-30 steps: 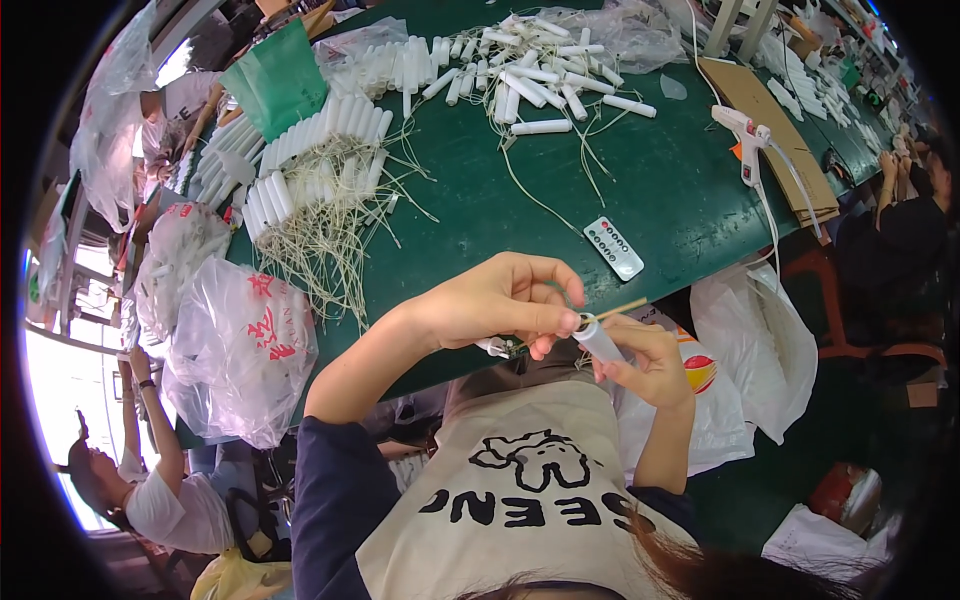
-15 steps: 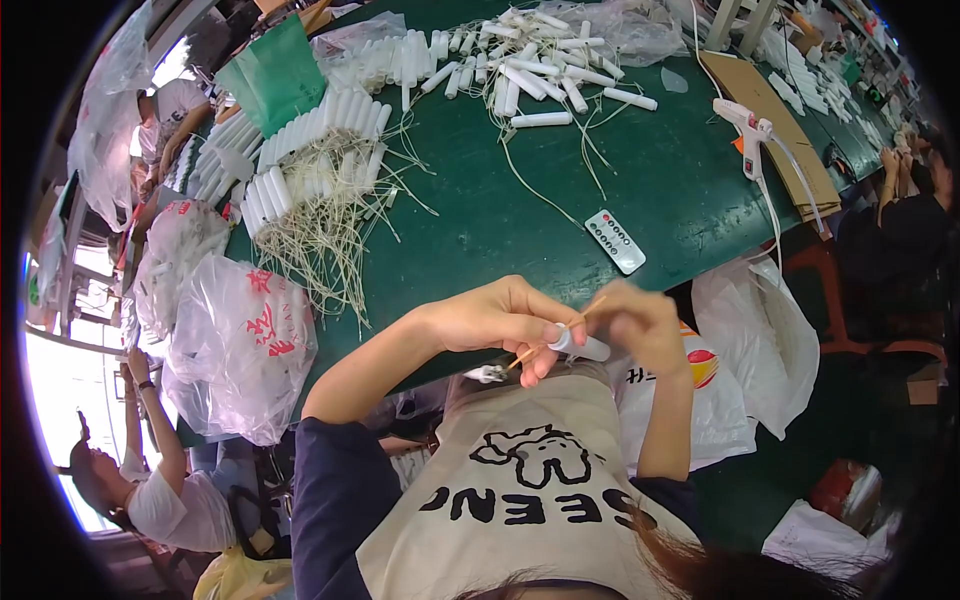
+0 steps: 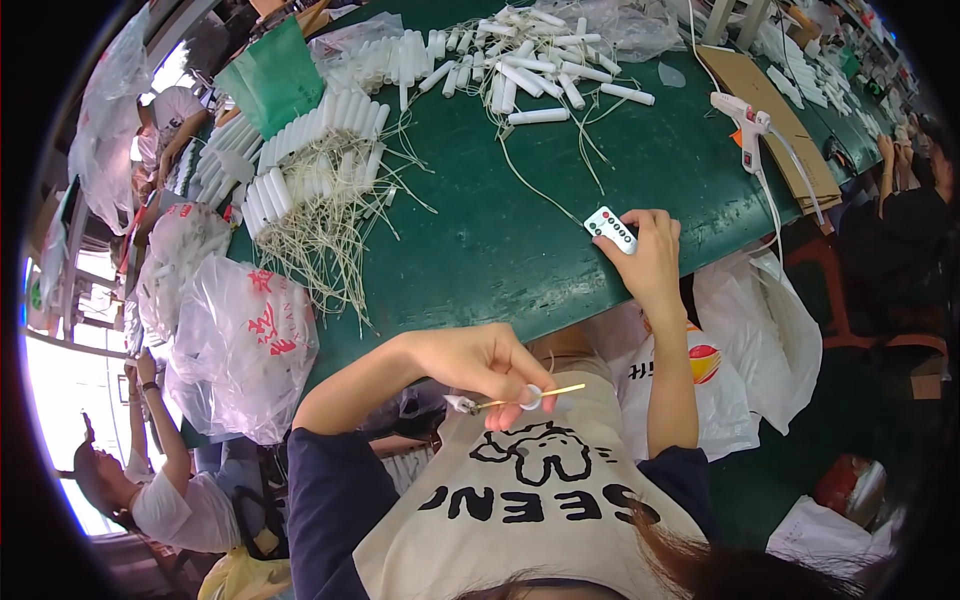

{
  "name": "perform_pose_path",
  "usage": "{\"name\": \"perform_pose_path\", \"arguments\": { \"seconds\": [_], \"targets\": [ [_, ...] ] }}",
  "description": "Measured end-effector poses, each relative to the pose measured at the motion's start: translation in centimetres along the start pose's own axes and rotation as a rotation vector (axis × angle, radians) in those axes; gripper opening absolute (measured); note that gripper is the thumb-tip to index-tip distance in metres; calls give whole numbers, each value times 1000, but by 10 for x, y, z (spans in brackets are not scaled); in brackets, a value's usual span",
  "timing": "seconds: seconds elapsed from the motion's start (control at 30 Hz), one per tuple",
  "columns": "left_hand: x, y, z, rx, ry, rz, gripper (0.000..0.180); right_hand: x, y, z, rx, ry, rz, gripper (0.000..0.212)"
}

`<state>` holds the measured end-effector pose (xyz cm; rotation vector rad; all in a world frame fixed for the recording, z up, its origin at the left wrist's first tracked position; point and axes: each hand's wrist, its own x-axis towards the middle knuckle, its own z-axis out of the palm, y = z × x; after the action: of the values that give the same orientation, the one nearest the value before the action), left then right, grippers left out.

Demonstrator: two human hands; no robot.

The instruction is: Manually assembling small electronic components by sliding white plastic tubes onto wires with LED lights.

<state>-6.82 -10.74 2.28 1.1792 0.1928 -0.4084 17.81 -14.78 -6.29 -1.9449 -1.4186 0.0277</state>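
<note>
My left hand (image 3: 480, 365) is closed in front of my shirt, pinching a thin yellowish stick (image 3: 567, 389) and a white tube (image 3: 531, 397) that shows only its round end. A small white piece with a dark tip (image 3: 460, 403) sticks out on the left side of these fingers. At the table's near edge my right hand (image 3: 650, 245) grips a small white remote control (image 3: 611, 228) with dark buttons, thumb on its near side and fingers at its right end. The remote lies on or just above the green tabletop; which one cannot be told.
White tubes with thin wires lie in a bundle (image 3: 330, 130) at left and a loose pile (image 3: 540, 70) at the back. A glue gun (image 3: 745, 130) rests by cardboard (image 3: 780, 130) at right. Plastic bags (image 3: 240, 345) hang at the edges. Co-workers (image 3: 180, 490) are on both sides.
My right hand has left the held tube, reached forward to the right and taken hold of the remote control. My left hand has come slightly nearer to me, turning the tube end-on.
</note>
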Motion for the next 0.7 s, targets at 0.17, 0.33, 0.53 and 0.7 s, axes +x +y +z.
{"name": "perform_pose_path", "arguments": {
  "seconds": [0.17, 0.33, 0.53, 0.7],
  "targets": [
    [-4, -3, 3, 14, 1, 20, 24, 1, -2, -2, 142, -42, 38, 32],
    [-3, -8, 2, -9, 46, 14, 23, -5, 4, -5, 369, -18, 53, 28],
    [-3, -10, -1, 28, 44, -26, 24, -20, -8, -42, 958, -421, 145, 11],
    [-2, -6, 1, 54, -10, -53, 32, -27, -4, -61, 936, -745, 173, 19]
  ]
}}
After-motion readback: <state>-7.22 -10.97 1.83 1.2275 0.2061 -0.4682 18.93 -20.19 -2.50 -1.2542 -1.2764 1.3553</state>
